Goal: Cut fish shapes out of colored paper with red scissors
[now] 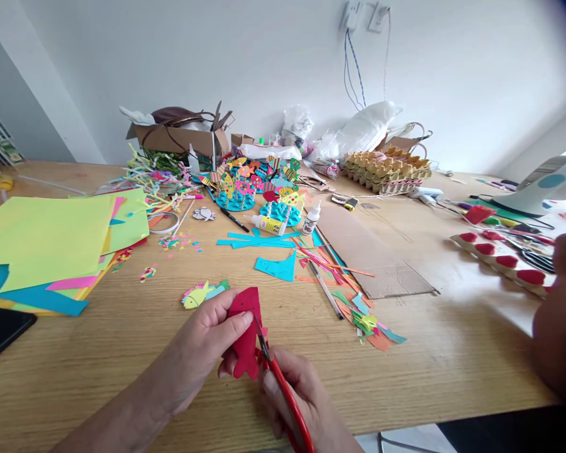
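Observation:
A red paper piece with a fish shape marked on it is pinched in my left hand, thumb on top. My right hand grips the red-handled scissors, and their blades lie against the right edge of the red paper. Just behind my left hand are a yellow paper fish and other small coloured pieces. A blue paper scrap rests farther back on the table.
Coloured sheets and a black phone lie left. Behind are a glue bottle and fish decorations. Cardboard, a pen and paper scraps lie right, near another person's arm.

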A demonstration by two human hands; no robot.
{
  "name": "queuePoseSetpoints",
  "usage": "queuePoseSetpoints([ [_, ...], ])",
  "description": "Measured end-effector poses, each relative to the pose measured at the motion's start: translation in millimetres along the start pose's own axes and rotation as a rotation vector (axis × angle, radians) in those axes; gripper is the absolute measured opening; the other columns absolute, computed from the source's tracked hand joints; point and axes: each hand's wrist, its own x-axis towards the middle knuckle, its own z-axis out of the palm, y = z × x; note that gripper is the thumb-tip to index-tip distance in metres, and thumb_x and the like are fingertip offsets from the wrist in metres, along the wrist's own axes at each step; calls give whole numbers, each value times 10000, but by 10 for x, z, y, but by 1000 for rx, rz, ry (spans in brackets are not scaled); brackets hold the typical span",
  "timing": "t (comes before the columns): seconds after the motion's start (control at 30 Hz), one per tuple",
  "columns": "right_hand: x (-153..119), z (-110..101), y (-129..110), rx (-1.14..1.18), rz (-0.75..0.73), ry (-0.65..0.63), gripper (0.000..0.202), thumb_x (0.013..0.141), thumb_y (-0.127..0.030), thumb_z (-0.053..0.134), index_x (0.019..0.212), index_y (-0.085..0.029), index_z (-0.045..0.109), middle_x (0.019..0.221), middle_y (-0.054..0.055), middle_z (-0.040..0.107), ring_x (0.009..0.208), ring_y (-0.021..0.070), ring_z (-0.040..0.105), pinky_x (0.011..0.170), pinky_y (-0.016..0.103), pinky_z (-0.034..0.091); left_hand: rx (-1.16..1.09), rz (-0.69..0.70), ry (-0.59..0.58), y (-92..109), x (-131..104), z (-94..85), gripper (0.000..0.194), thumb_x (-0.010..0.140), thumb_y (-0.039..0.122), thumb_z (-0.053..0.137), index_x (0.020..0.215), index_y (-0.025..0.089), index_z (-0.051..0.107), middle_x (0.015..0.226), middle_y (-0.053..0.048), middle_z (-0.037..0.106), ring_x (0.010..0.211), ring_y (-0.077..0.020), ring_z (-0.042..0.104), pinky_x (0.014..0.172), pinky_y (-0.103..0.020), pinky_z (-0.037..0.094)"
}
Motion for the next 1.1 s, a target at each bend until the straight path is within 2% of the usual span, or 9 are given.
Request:
queuePoseSetpoints([
  [0.2,11,29,-22,87,-16,-17,558,792,-670,418,769,-135,575,540,-44,420,369,39,311,337,145,258,38,21,28,-47,-1,52,183,774,370,522,786,187,523,503,56,517,411,-71,400,391,-167,292],
  [0.37,12,47,-6,97,-51,-4,541,814,-639,418,804,-130,599,545,-39,425,363,40,313,332,146,264,24,23,47,-63,-10,70,168,773,350,517,793,183,526,540,50,520,439,-70,399,406,-163,304],
  [0.53,17,34,19,42,-93,10,560,819,-650,393,833,-143,629,599,-9,494,356,43,322,323,157,270,6,24,54,-75,-3,72,176,769,358,525,763,183,542,584,22,570,458,-74,399,420,-169,331],
  [0.63,24,30,35,17,-87,-3,581,820,-662,369,877,-152,642,560,-15,485,340,49,311,317,164,264,3,30,54,-83,3,74,172,766,358,530,765,187,549,602,17,585,463,-77,407,427,-172,339],
  [0.8,28,25,55,-39,-81,-2,576,846,-633,348,885,-148,655,477,-33,437,339,62,307,351,175,310,2,30,48,-79,2,77,174,774,357,526,757,185,549,614,18,591,464,-72,399,433,-171,333],
  [1.1,23,32,-8,-80,-103,38,566,849,-623,359,815,-139,650,494,-32,441,369,62,303,363,171,299,8,41,33,-81,-4,64,169,786,353,517,764,188,542,607,24,584,473,-76,400,441,-174,327],
])
